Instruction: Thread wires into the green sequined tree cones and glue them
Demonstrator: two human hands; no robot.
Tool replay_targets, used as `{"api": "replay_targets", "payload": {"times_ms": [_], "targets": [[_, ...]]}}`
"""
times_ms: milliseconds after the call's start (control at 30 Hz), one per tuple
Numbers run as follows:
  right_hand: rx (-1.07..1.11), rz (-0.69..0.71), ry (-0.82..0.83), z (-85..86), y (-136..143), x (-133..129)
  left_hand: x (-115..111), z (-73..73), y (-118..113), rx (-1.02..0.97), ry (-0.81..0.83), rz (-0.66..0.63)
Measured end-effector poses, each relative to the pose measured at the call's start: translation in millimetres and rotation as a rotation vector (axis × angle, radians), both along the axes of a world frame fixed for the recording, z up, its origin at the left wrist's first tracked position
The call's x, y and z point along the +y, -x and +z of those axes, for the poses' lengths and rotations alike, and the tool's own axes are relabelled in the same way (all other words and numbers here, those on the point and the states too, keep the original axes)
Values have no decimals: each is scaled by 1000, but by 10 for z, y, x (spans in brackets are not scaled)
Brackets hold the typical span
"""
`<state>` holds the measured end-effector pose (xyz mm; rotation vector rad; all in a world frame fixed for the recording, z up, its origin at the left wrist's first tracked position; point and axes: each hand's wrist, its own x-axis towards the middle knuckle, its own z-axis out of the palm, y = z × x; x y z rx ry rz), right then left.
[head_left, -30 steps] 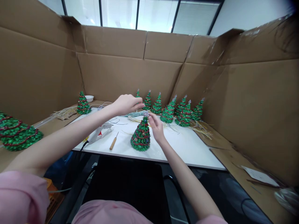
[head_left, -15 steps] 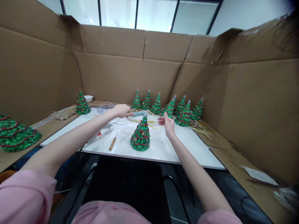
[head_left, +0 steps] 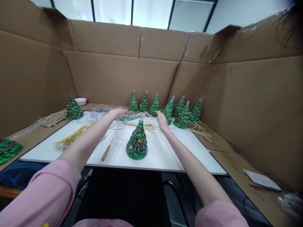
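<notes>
My left hand point(head_left: 120, 112) is over the bundled strands at the back of the white board, its fingers stretched out with nothing seen in them. Opposite it, my right hand point(head_left: 162, 121) is raised with extended fingers, near the back row of trees, and holds nothing visible. Between my forearms a green beaded tree point(head_left: 137, 143) with red garland and a clear top stands upright, touched by neither hand. To its left lies a wooden-handled awl point(head_left: 106, 152). Blue-grey strands point(head_left: 132, 116) and yellow strands point(head_left: 144, 125) lie behind the tree.
Several small green trees point(head_left: 183, 117) line the back. Another tree point(head_left: 72, 108) and a white bowl point(head_left: 80, 101) are at back left. A yellow bundle point(head_left: 73, 136) lies beside my left forearm. Cardboard walls point(head_left: 113, 74) enclose the white board point(head_left: 165, 154).
Both hands have shifted slightly left in view, and the left forearm has swung inward, uncovering the yellow bundle. The whole view has also shifted. The central tree still stands upright.
</notes>
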<state>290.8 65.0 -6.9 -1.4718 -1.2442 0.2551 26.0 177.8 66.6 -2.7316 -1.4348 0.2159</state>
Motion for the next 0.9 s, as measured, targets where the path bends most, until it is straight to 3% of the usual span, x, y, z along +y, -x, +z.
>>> {"api": "replay_targets", "payload": {"times_ms": [200, 367, 567, 733, 900], "targets": [[-293, -4, 55, -42, 4, 286, 232, -255, -241, -5, -67, -69], [-588, -16, 140, -104, -25, 540, 316, -339, -537, 15, -149, -142], [-915, -1, 231, -45, -21, 1008, 396, -445, -838, 49, -195, -221], [-1099, 63, 324, 23, 31, 1268, 500, -509, -905, 99, -169, -230], [-1167, 93, 397, 227, -45, 1344, 559, -548, -867, 103, -151, -243]]}}
